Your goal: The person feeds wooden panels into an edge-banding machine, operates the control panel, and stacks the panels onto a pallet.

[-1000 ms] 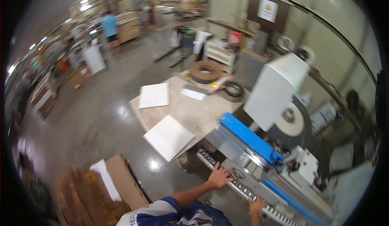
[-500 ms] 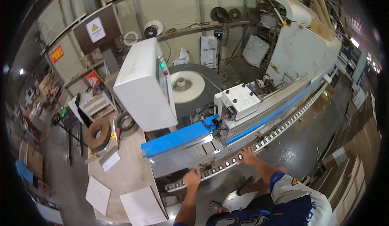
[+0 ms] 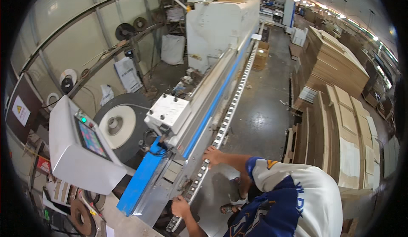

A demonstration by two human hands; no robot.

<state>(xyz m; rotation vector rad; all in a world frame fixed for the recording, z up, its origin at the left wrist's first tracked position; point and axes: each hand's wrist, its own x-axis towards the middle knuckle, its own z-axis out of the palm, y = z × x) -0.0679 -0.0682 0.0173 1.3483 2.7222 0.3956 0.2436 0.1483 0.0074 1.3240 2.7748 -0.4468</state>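
Note:
A long narrow roller rail [image 3: 198, 180] with pale round rollers runs along the near side of a white edge-banding machine [image 3: 169, 113]. My left hand [image 3: 180, 206] is at the rail's near end, its fingers curled against the rail's edge. Farther along, my right hand [image 3: 212, 156] grips the same rail, with its fingers over the top. No panel lies on the rail between my hands. Beside them is the machine's blue guard [image 3: 142, 178], and a control box [image 3: 87, 150] with a lit screen stands to the left.
A large reel [image 3: 117, 126] of dark edge strip lies behind the control box. On the right are stacks of brown boards [image 3: 333, 62] and more leaning panels [image 3: 340, 139]. A cardboard box [image 3: 260, 55] sits on the floor near the rail's far part.
The view has swung to the right, so the machine now runs away from me and board stacks show on the right. Both hands remain on the rail.

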